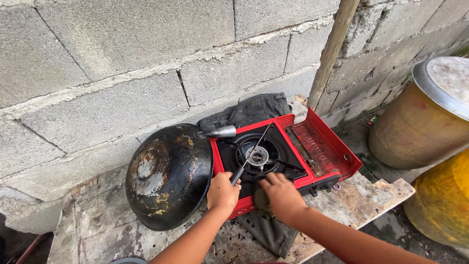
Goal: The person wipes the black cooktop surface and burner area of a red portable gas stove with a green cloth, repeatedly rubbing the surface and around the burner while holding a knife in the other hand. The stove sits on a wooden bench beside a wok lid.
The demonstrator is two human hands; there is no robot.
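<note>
The left hand is gripping a thin, stiff metal rod by its near end, closed tight, its tip lying over the burner of the red portable gas stove. The right hand is pressing a soft dark cloth onto the stove's near edge. The stove is sitting on a rough wooden board against a concrete block wall, a blackened wok leaning left.

Just one head cam here, looking steeply down from close up. The block wall runs across 12 o'clock, forearms entering from 6.
</note>
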